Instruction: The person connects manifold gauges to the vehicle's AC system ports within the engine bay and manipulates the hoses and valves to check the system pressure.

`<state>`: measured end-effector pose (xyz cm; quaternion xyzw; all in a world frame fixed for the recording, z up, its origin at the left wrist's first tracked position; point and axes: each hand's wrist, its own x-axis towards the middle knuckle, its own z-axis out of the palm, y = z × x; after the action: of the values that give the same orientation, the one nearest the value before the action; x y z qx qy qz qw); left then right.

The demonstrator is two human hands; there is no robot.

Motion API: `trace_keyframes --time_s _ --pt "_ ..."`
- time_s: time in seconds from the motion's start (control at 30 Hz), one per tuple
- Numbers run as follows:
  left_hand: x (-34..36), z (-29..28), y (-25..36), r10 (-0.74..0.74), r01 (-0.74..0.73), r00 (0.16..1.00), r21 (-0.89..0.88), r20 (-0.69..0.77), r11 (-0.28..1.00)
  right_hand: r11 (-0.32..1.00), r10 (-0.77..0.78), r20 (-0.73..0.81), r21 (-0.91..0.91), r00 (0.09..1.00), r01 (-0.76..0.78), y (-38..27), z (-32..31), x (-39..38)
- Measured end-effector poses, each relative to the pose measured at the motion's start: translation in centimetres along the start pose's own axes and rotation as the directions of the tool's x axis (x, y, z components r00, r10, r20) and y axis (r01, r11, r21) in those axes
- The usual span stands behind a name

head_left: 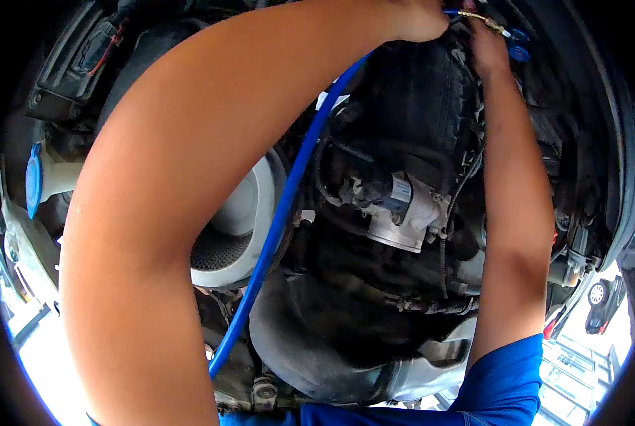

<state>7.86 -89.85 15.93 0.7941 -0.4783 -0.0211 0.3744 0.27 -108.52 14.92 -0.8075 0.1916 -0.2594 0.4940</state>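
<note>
Both my arms reach to the far side of an engine bay. At the top edge my left hand (422,20) is closed around the end of a blue hose (286,195), its fingers partly cut off by the frame. A thin brass-coloured fitting (482,18) sticks out to the right from that hand. My right hand (486,46) is right beside the fitting; its fingers are mostly hidden, so I cannot tell whether it grips anything. Just right of the fitting's pale tip is a blue cap (519,52). The hose runs under my left forearm and down toward the near edge.
A silver throttle body (397,233) sits mid-bay, below a black engine part (410,103). To its left is a round grey air filter housing (269,206), partly behind my left arm. A blue-capped filler neck (35,179) stands far left. A black duct (296,348) curves near me.
</note>
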Motion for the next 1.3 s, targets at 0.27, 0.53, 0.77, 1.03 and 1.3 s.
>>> trace_keyframes --time_s 0.27,0.53,0.77,1.03,1.3 --pt "-0.5 0.7 0.5 -0.029 0.028 1.000 -0.073 -0.013 0.997 0.876 0.049 -0.127 -0.471 0.991 -0.104 1.4 -2.5 1.1" --pt "-3.2 0.3 -0.4 -0.107 0.112 0.990 -0.053 0.092 0.992 0.955 0.112 -0.075 -0.268 0.991 -0.128 -1.5 -5.5 -9.4" --pt "-9.2 -3.8 -0.5 -0.152 0.148 0.984 0.045 0.098 0.988 0.739 0.294 0.340 0.512 0.893 -0.438 -3.3 -7.1 -5.9" --pt "-12.4 -6.2 -0.7 -0.147 0.166 0.942 -0.038 0.300 0.985 0.924 0.363 -0.187 0.201 0.913 -0.327 -4.4 -3.9 -5.5" --pt "-13.8 -3.6 0.0 -0.242 0.254 0.958 -0.062 0.157 0.965 0.654 0.401 -0.137 0.735 0.906 -0.178 -5.5 -3.3 -5.0"
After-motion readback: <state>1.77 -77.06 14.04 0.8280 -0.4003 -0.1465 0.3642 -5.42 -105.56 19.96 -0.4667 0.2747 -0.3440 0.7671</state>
